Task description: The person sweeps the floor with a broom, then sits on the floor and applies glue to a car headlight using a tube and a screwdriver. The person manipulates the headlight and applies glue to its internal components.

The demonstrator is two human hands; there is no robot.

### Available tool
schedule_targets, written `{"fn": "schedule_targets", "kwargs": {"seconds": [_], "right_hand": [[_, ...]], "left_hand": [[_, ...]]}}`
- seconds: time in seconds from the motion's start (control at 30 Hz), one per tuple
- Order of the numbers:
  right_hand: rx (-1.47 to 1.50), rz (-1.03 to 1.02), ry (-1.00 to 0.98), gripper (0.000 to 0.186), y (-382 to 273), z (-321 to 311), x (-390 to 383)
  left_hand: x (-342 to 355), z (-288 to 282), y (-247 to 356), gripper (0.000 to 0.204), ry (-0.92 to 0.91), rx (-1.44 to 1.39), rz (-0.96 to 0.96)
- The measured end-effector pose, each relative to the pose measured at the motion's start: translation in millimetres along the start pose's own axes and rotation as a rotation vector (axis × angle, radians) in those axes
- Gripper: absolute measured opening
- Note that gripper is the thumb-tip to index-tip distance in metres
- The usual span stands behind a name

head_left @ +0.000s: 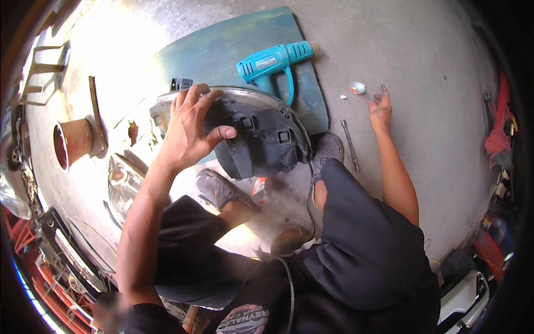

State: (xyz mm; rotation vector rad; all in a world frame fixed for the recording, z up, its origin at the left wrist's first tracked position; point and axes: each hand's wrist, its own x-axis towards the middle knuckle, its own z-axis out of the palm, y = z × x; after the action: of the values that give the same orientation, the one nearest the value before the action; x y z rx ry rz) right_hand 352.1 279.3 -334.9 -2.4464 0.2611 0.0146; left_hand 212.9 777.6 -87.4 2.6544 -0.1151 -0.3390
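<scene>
With our left hand we gripped the headlight housing, fingers spread over its black back, steadying it on the concrete between our feet. Behind it lay the turquoise heat gun, a pale label on its barrel. Our right hand reached open-fingered toward a small white-and-orange cap; picking it up looked like the step in hand, calling for a fine pinch.

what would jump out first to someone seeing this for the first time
The black headlight housing at centre, gripped from above by the left hand. Just behind it, a bright turquoise heat gun lies on a green mat on the concrete floor. To the right, the right hand reaches out flat toward a small round object, with a thin metal rod lying near the forearm.
</scene>
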Motion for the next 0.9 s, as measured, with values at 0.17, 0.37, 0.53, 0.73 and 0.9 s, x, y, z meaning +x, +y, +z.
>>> {"fn": "schedule_targets", "kwargs": {"seconds": [0.17, 0.37, 0.53, 0.73, 0.9], "right_hand": [[0.021, -0.098, 0.029, 0.045, -56, -46, -48], [0.359, -0.493, -0.513, 0.041, -194, -46, -103], [0.304, -0.619, -0.778, 0.079, -219, -26, -121], [0.374, -0.518, -0.86, 0.101, -211, -17, -122], [0.337, -0.499, -0.912, 0.125, -206, -14, -126]], "left_hand": [[-5, 5, -1, 0.099, 0.094, 0.002, 0.053], [-5, 5, -1, 0.098, 0.096, -0.006, 0.058], [-6, 7, 1, 0.098, 0.103, -0.013, 0.056], [-6, 1, -1, 0.1, 0.012, -0.008, 0.013], [-7, 5, -2, 0.098, 0.079, -0.006, 0.039]]}}
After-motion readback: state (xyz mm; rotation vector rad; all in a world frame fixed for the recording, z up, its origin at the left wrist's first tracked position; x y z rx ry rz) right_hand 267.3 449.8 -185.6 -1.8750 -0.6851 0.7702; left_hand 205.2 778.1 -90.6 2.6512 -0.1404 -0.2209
